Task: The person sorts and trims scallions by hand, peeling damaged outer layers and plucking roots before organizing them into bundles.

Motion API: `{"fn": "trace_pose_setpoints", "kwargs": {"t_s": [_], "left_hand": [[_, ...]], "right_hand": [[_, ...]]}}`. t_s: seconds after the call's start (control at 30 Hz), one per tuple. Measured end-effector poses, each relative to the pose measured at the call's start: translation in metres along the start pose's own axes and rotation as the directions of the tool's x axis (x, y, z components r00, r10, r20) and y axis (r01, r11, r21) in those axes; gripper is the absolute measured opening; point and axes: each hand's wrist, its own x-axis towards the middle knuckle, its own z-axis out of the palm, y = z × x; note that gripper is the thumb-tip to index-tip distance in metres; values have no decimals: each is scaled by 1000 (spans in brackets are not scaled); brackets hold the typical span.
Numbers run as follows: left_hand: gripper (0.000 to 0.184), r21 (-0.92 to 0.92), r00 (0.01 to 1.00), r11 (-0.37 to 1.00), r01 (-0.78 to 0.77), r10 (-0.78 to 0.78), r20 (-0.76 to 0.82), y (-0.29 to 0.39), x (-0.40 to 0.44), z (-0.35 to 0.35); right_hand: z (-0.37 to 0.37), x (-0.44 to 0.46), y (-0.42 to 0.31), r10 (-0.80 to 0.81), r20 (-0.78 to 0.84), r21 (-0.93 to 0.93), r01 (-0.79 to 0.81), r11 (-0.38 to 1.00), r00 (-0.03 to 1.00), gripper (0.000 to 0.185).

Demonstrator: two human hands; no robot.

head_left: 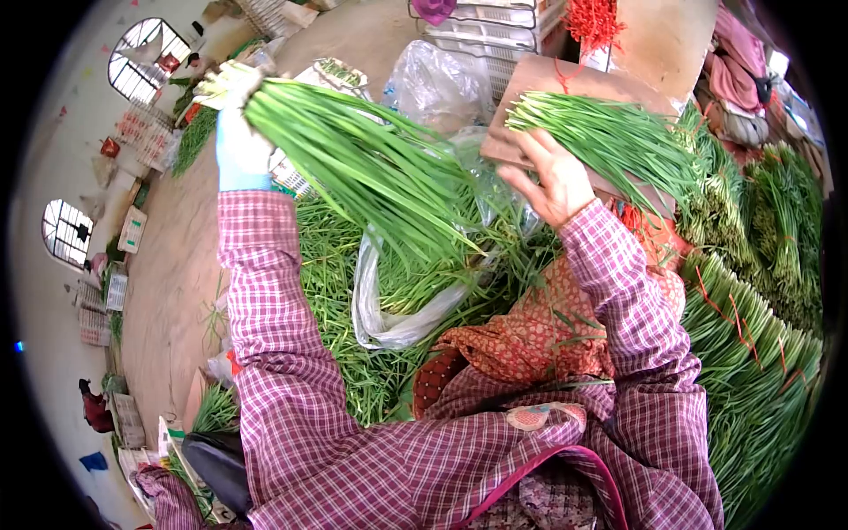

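Observation:
My left hand (245, 141), in a white and light blue glove, is raised at the upper left and closed round the pale root end of a bunch of long green stalks (353, 150). The leafy ends spread to the right and hang downward. My bare right hand (554, 177) has its fingers apart, just beside a second bunch (609, 137) that lies on a brown board (565, 79). Nothing shows in its palm. Its fingertips are slightly blurred, so contact with the board or the stalks is unclear.
Loose greens (344, 309) with a clear plastic bag (397, 331) lie below the hands. Red-tied bunches (751, 371) are stacked at the right. Red ties (590, 26) hang behind the board. Crates (495, 35) stand at the back. Other people are at the far left.

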Motion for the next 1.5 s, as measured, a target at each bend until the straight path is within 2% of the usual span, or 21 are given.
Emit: {"fn": "trace_pose_setpoints", "kwargs": {"t_s": [0.07, 0.2, 0.27, 0.3, 0.33, 0.4, 0.43, 0.47, 0.53, 0.57, 0.67, 0.73, 0.8, 0.87, 0.93, 1.0, 1.13, 1.2, 1.23, 1.37, 1.5], "left_hand": [[20, 28, 988, 997, -69, 64, 142, -8, -3, 16], [19, -72, 997, 995, 67, -64, 44, -8, -7, 59], [20, -105, 996, 991, 81, -75, 55, -5, -3, 62], [21, -67, 997, 996, 53, -49, 63, -4, -2, 58], [23, -80, 996, 997, 12, -5, 89, -9, 4, 46], [25, 49, 986, 987, -152, 149, 73, -6, -6, 42], [25, 121, 946, 949, -291, 266, 187, -12, -6, 32], [25, 200, 955, 941, -273, 240, 172, -8, -30, 55], [28, 595, 962, 757, -268, 242, 126, 2, -70, 107], [30, 456, 922, 812, -365, 246, 300, -18, -77, 116], [29, 632, 722, 366, -683, 206, 661, -64, -127, 163], [18, 563, 567, 72, -824, 95, 818, -84, -173, 197], [16, 493, 488, 155, -856, -75, 870, -125, -220, 225], [19, 489, 351, 342, -802, -392, 850, -141, -265, 254], [21, 289, 215, 487, -824, -203, 955, -182, -326, 269], [21, 184, 118, 303, -935, -223, 968, -188, -366, 283], [25, 128, 44, 251, -959, -318, 947, -198, -401, 289], [26, 85, 21, 167, -982, -354, 935, -198, -403, 286], [27, 78, -9, 205, -976, -394, 919, -195, -400, 285], [34, 97, -93, 349, -932, -488, 868, -191, -393, 288], [36, 177, -69, 474, -862, -457, 887, -243, -434, 294]], "right_hand": [[1, 30, -34, -152, -155, 41, 160, 986, 976, 51], [36, 45, -71, -162, -80, -11, 162, 987, 984, 68], [71, 20, -53, -101, 15, -14, 101, 995, 995, 69], [91, -2, -39, 32, 246, -28, -26, 999, 969, 69], [106, -25, -27, 164, 459, -74, -146, 987, 873, 69], [96, -55, -24, 354, 863, -337, -111, 935, 361, 48], [92, -79, -9, 290, 889, -283, -74, 956, 355, 42], [88, -99, 10, 225, 912, -226, -39, 973, 342, 38], [44, -100, 4, 342, 764, -261, -222, 940, 547, 31], [24, -101, 9, 335, 673, -261, -212, 942, 660, 27], [-32, -98, 41, 268, 312, -184, -219, 958, 911, 20], [-71, -98, 49, 202, 129, -23, -200, 979, 971, 22], [-98, -105, 29, 464, 38, 344, -447, 825, 885, 28], [-115, -112, 7, 545, -19, 356, -504, 787, 838, 26], [-124, -123, -12, 627, 19, 337, -596, 729, 778, 19], [-127, -130, -31, 617, 93, 373, -602, 706, 781, 15], [-125, -138, -41, 592, 245, 258, -641, 723, 767, 11], [-115, -137, -40, 496, 286, 163, -552, 818, 820, 10], [-111, -132, -43, 523, 351, 143, -596, 790, 777, 9], [-85, -127, -41, 309, 359, 55, -350, 935, 881, 12], [-68, -133, -41, 351, 395, 1, -383, 924, 849, 16]]}}
